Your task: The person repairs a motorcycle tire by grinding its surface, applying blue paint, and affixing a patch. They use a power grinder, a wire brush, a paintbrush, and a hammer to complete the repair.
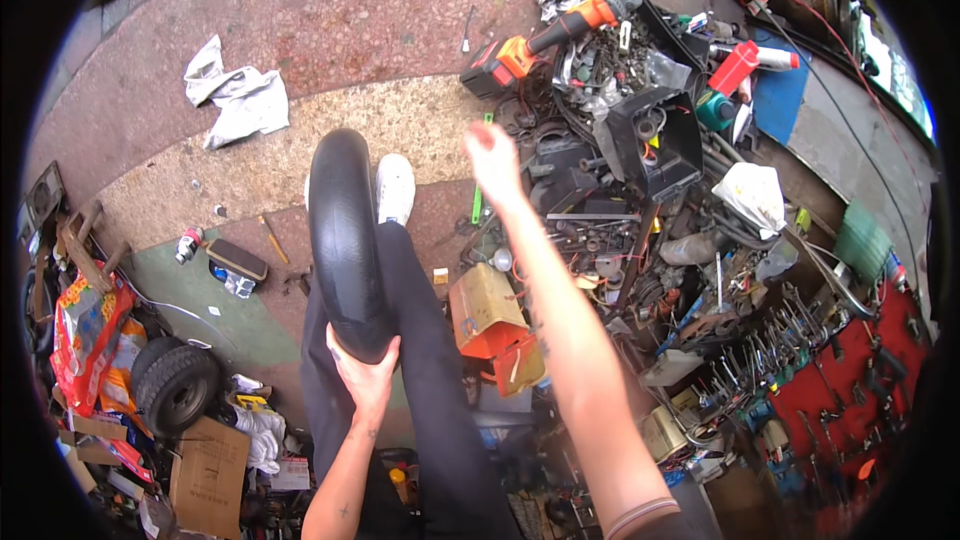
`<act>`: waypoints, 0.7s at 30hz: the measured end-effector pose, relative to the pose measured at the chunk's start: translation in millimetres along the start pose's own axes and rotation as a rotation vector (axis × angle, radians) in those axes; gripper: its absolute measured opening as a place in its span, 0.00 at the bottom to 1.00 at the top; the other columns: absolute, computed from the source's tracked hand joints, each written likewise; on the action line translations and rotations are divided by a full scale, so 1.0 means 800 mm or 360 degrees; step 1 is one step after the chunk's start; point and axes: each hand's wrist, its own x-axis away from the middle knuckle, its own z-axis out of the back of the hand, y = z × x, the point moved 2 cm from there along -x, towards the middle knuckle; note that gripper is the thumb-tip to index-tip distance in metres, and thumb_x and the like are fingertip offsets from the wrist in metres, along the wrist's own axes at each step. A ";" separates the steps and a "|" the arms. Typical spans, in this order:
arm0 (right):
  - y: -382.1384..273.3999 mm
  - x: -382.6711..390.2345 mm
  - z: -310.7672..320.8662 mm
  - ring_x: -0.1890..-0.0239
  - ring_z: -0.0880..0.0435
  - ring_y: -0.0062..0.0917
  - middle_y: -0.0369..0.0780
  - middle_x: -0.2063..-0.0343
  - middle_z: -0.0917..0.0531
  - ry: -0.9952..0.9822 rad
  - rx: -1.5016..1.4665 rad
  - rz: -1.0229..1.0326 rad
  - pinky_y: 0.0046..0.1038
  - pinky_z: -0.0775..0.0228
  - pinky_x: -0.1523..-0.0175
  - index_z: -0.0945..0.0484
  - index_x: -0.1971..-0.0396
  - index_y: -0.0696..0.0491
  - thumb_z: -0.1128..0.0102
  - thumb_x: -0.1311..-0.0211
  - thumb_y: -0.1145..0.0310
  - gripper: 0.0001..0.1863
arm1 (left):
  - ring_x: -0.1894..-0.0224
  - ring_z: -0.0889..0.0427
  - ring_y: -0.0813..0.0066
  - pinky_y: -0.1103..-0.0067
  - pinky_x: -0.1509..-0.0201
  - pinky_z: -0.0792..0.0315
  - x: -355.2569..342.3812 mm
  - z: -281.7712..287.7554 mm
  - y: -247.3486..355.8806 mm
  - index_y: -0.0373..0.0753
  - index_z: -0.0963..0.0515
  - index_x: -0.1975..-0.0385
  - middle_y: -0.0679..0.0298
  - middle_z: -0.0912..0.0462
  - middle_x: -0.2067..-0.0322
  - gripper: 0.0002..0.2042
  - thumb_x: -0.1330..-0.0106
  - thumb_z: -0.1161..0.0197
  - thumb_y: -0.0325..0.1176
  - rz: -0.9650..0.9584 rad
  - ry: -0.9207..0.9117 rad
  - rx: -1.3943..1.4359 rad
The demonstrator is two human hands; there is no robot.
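My left hand (365,373) grips the near end of a long, curved, smooth black piece (343,230), shaped like a motorcycle mudguard or seat. The piece lies upright along my legs, its rounded far end between my shoes. My thumb and fingers wrap its lower end from both sides. My right hand (494,162) is stretched forward, apart from the black piece, above the left border of a heap of parts. Motion blurs its fingers, so their grip cannot be made out. Just beyond it lies an orange and black cordless angle grinder (550,38).
A heap of metal parts and tools (620,270) fills the right side, with a black plastic housing (655,145) on it. White cloths (240,100) lie on the ground ahead. Small tyres (178,387) and a cardboard box (208,478) stand at left. An orange-yellow container (488,310) sits beside my right leg.
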 end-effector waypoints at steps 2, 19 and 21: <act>0.014 0.067 -0.022 0.63 0.16 0.20 0.40 0.64 0.13 -0.0221 -0.0109 -0.0416 0.23 0.24 0.55 0.22 0.46 0.60 0.39 0.30 0.69 0.17 | 0.33 0.32 0.47 0.62 0.29 0.37 -0.002 0.003 0.005 0.32 0.45 0.29 0.43 0.32 0.36 0.53 0.54 0.16 0.37 -0.0082 0.0026 -0.0058; -0.064 0.369 -0.113 0.48 0.19 0.22 0.39 0.50 0.15 -0.0083 -0.0462 -0.0739 0.25 0.30 0.40 0.20 0.44 0.59 0.46 0.23 0.63 0.18 | 0.35 0.29 0.45 0.61 0.31 0.33 -0.010 0.028 -0.052 0.33 0.44 0.30 0.43 0.31 0.38 0.52 0.54 0.16 0.39 -0.0283 -0.0033 0.0247; -0.045 0.380 -0.134 0.50 0.21 0.20 0.36 0.53 0.15 -0.0005 -0.0564 -0.0686 0.25 0.30 0.42 0.20 0.43 0.59 0.49 0.21 0.59 0.20 | 0.36 0.29 0.45 0.61 0.31 0.33 -0.008 0.034 -0.074 0.33 0.44 0.30 0.42 0.32 0.38 0.52 0.54 0.17 0.38 -0.0357 -0.0050 0.0282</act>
